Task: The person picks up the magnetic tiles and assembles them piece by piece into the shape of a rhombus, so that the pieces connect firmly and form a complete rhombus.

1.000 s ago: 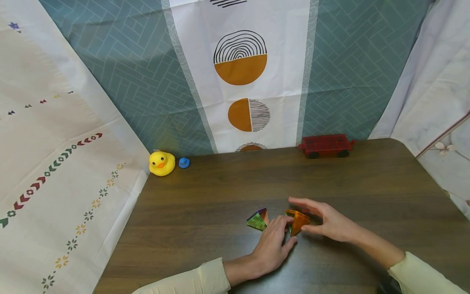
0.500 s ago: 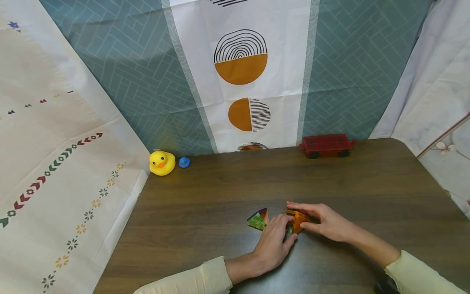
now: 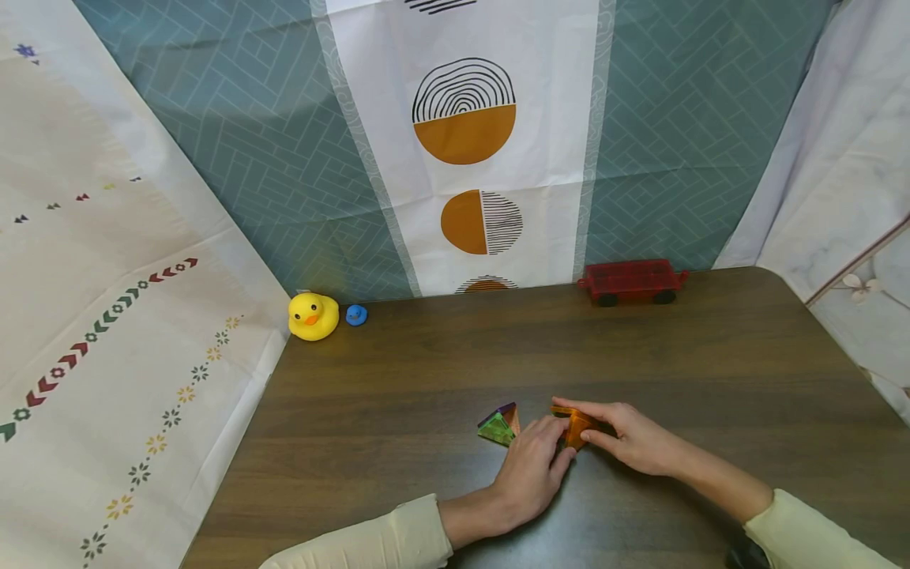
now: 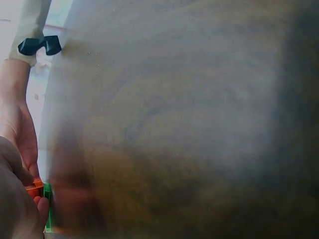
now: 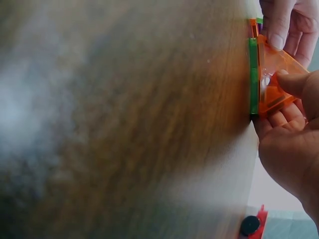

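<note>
Between the two hands, translucent orange triangular magnetic tiles (image 3: 580,429) stand together on the table. In the right wrist view the orange tile (image 5: 274,67) rises from a flat green tile (image 5: 254,79). My right hand (image 3: 636,438) pinches it, thumb on the near face and fingers behind. Against its left side, my left hand (image 3: 529,470) holds it between thumb and fingers; in the right wrist view that thumb touches the tile's edge. Left of the left hand lies another small tile piece with green (image 3: 498,428), purple and orange faces, partly hidden by the fingers.
Along the table's back edge stand a yellow rubber duck (image 3: 313,316), a small blue duck (image 3: 356,314) and a red wheeled wagon (image 3: 635,280). Patterned cloths hang behind and at both sides of the brown wooden table (image 3: 398,371).
My right hand has moved left and closed in on the orange tiles, fingers and thumb now touching them. The left hand has barely shifted, its thumb moving slightly up.
</note>
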The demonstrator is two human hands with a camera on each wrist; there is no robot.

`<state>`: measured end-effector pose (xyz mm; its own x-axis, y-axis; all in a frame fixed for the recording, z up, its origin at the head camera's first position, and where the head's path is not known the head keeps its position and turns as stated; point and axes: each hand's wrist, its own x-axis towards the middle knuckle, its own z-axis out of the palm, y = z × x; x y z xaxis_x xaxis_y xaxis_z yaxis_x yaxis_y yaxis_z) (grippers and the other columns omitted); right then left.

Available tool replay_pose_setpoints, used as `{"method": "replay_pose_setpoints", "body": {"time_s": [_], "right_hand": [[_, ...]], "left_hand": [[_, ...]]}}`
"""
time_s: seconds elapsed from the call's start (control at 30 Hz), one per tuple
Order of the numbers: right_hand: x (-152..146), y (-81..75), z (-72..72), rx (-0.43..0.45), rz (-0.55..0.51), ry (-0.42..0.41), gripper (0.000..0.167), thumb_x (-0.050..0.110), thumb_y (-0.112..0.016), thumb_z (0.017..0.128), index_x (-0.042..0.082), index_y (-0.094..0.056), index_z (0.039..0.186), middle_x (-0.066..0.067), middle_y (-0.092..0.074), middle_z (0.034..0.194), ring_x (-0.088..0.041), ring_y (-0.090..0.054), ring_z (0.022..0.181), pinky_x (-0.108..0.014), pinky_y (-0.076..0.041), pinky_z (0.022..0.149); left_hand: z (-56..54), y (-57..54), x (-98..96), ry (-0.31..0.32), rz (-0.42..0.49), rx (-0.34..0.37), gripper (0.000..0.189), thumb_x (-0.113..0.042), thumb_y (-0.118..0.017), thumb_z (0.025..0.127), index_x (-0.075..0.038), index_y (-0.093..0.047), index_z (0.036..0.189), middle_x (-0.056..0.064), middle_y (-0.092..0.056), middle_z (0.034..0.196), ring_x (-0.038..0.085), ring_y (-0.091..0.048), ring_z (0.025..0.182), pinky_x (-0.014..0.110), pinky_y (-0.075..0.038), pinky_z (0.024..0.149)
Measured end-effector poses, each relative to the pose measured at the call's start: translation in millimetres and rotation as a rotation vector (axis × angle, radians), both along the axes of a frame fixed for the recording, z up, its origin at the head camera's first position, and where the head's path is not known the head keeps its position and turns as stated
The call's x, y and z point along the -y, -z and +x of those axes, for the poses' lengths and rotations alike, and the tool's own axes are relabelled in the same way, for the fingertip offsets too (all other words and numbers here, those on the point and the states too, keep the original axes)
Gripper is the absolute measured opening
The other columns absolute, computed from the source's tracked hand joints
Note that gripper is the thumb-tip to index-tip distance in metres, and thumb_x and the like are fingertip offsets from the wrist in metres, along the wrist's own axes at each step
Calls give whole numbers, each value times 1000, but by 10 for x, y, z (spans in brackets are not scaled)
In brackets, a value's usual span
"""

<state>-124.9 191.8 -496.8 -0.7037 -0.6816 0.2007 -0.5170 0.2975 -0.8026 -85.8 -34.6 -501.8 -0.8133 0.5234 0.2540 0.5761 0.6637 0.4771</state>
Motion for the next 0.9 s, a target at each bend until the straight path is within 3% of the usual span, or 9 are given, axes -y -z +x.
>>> {"method": "replay_pose_setpoints", "body": {"time_s": [0.23, 0.9], "right_hand": [[19, -3, 23, -31, 28, -5, 51, 13, -57, 111, 4, -47, 159, -19, -57, 153, -18, -60, 132, -23, -50, 105], [12, -6, 39, -10, 63, -10, 51, 16, -53, 113, 5, -44, 161, -18, -57, 154, -15, -58, 133, -24, -50, 105]], "left_hand": [[-5, 4, -3, 2, -6, -24, 23, -16, -76, 101, -14, -68, 123, -4, -71, 118, 6, -63, 100, 21, -53, 83], [-16, 7, -9, 27, -30, -101, 26, -17, -76, 101, -12, -69, 125, -1, -73, 119, 10, -68, 108, 25, -56, 91]]}}
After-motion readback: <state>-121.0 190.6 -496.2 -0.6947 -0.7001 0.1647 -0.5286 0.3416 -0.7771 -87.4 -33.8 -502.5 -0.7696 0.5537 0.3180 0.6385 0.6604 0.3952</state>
